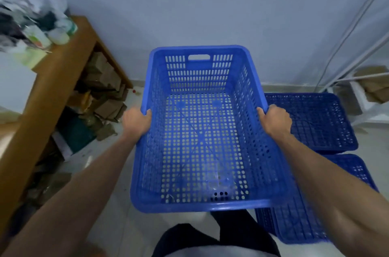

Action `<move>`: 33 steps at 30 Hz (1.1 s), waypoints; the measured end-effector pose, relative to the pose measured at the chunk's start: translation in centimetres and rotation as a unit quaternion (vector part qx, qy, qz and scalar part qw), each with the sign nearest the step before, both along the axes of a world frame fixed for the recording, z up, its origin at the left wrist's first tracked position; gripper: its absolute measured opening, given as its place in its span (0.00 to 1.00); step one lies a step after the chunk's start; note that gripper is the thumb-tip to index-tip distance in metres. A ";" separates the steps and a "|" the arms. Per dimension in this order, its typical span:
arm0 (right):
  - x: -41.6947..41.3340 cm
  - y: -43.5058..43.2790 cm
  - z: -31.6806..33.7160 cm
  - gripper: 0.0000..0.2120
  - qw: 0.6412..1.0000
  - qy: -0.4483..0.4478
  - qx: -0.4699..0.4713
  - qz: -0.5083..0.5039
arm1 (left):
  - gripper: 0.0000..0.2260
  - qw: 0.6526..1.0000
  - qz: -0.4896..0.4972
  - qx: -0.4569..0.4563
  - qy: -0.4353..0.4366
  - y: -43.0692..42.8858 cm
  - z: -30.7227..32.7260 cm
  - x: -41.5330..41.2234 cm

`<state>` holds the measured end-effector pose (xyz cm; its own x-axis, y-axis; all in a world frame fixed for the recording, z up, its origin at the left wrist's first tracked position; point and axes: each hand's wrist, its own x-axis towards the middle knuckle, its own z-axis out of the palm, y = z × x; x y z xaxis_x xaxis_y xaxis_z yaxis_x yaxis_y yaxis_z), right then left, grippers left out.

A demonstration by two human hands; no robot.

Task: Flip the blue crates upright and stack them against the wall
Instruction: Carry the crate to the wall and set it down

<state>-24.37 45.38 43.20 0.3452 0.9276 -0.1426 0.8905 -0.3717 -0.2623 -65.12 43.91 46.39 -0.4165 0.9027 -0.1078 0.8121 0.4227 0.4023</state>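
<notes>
A blue perforated crate (200, 80) is upright in the air in front of me, its open top facing up and its far end toward the pale wall (210, 4). My left hand (136, 120) grips its left rim. My right hand (275, 120) grips its right rim. Two more blue crates lie upside down on the floor to the right: one (315, 120) near the wall, another (299, 225) closer to me, partly hidden by my right arm.
A wooden shelf unit (52, 88) full of cardboard boxes stands at the left, with bottles and bags on top. A white metal rack (362, 80) with boxes stands at the far right. Pale tiled floor (117, 204) lies below the held crate.
</notes>
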 end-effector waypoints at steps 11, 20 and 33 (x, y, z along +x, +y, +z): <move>-4.4 18.5 -3.6 0.23 0.994 0.040 -0.104 -0.011 | 0.17 0.986 0.001 -0.159 -0.051 15.4 -5.7 -4.0; -8.2 27.9 -16.0 0.21 0.980 0.027 -0.196 -0.033 | 0.13 0.952 -0.049 -0.282 -0.110 24.9 -19.5 -9.5; -8.3 40.5 -40.5 0.19 0.967 -0.069 -0.229 0.090 | 0.13 0.902 0.177 -0.291 -0.267 26.2 -44.0 -6.1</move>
